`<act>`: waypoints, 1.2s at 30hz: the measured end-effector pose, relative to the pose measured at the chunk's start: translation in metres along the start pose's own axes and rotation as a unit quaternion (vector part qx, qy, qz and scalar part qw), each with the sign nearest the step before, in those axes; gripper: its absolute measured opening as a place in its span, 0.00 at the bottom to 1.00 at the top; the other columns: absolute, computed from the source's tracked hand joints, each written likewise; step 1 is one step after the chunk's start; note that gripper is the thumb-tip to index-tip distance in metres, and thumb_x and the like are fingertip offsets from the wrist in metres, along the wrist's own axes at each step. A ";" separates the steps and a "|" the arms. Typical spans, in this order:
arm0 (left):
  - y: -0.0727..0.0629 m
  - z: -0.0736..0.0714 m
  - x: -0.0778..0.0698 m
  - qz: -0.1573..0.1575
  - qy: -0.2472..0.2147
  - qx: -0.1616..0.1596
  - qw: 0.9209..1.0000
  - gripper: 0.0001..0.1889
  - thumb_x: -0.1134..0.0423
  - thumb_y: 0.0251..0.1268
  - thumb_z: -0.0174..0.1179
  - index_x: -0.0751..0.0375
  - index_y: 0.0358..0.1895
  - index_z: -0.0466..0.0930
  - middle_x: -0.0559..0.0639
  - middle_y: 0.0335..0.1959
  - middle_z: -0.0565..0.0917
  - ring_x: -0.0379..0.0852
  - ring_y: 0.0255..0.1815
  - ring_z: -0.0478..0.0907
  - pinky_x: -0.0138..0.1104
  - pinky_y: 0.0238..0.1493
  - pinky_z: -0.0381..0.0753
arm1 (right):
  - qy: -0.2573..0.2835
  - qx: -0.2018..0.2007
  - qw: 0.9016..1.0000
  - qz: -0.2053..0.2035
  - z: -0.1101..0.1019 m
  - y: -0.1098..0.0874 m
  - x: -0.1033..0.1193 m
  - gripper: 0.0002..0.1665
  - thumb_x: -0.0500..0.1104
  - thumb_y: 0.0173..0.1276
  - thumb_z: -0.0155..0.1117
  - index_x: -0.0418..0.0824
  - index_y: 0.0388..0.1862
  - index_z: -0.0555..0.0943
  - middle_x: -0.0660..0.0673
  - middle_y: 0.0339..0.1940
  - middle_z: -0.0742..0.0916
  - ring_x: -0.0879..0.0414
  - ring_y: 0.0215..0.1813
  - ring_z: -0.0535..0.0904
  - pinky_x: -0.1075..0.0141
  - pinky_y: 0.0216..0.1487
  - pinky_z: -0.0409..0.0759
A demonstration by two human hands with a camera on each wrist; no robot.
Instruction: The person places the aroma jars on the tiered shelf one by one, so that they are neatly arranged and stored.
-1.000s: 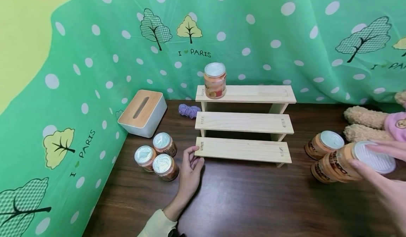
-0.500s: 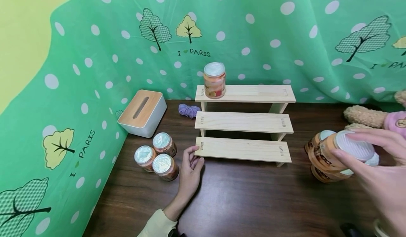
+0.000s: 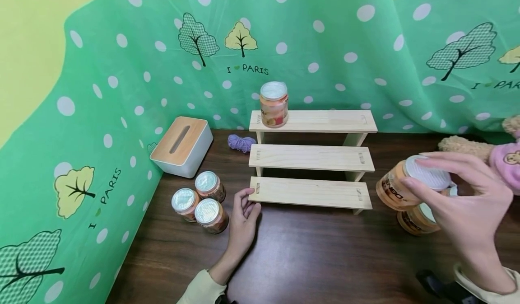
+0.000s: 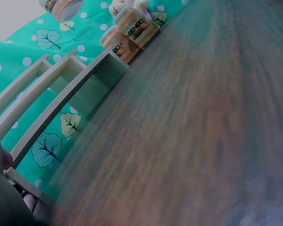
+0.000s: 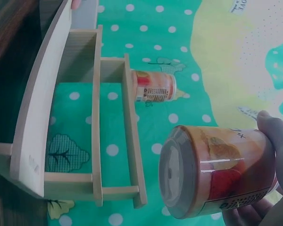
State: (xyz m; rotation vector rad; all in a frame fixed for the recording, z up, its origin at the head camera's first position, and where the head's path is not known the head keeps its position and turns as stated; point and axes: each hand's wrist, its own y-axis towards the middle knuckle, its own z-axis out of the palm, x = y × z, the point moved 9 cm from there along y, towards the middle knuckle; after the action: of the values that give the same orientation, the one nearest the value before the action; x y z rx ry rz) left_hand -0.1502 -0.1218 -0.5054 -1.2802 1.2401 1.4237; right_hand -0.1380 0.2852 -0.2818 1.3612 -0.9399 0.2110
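My right hand (image 3: 473, 200) grips a jar (image 3: 394, 189) by its silvery lid, fingers and thumb round the rim. The jar is tilted and raised above the table at the right of a three-step wooden shelf (image 3: 310, 190). In the right wrist view its base and fruit label (image 5: 226, 169) show, with the shelf beyond. My left hand (image 3: 242, 225) holds the left end of the lowest step, fingertips at the board's edge. A similar jar (image 3: 274, 107) stands upright on the left of the top step.
Three lidded jars (image 3: 209, 216) stand together left of the shelf. Below the raised jar stands another jar (image 3: 414, 222); the left wrist view shows a second one (image 4: 118, 44) beside it. Also around are a tissue box (image 3: 183, 146), purple yarn (image 3: 241, 143) and a plush toy (image 3: 503, 164).
My right hand has moved left toward the shelf, lifting the jar from over the right-hand jars. My left hand keeps its place on the lowest step.
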 end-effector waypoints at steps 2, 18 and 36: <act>0.000 -0.001 0.000 0.019 0.003 -0.001 1.000 0.21 0.73 0.81 0.61 0.67 0.71 0.72 0.65 0.73 0.81 0.53 0.74 0.78 0.32 0.70 0.80 | 0.010 0.003 1.000 -0.007 0.005 0.002 0.001 0.21 0.29 0.48 0.92 0.18 0.36 0.90 0.46 0.45 0.96 0.61 0.51 0.88 0.77 0.52 0.78; 0.000 -0.002 0.008 0.052 0.015 0.002 0.999 0.21 0.72 0.82 0.61 0.66 0.72 0.72 0.65 0.72 0.82 0.44 0.73 0.79 0.29 0.68 0.81 | 0.065 0.025 0.997 0.015 0.055 0.014 0.014 0.17 0.19 0.47 0.83 0.16 0.38 0.89 0.44 0.45 0.93 0.53 0.52 0.86 0.74 0.48 0.81; 0.002 -0.001 0.007 0.006 0.009 -0.003 1.000 0.21 0.73 0.81 0.61 0.65 0.72 0.73 0.61 0.73 0.82 0.50 0.73 0.79 0.35 0.72 0.80 | 0.032 0.029 0.999 0.011 0.088 0.026 -0.006 0.17 0.22 0.43 0.86 0.22 0.35 0.92 0.50 0.42 0.91 0.54 0.52 0.85 0.71 0.51 0.80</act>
State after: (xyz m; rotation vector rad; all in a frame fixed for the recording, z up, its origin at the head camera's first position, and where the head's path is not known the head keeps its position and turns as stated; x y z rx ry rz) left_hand -0.1527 -0.1231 -0.5122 -1.2945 1.2591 1.4275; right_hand -0.1977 0.2152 -0.2735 1.3890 -0.9018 0.2983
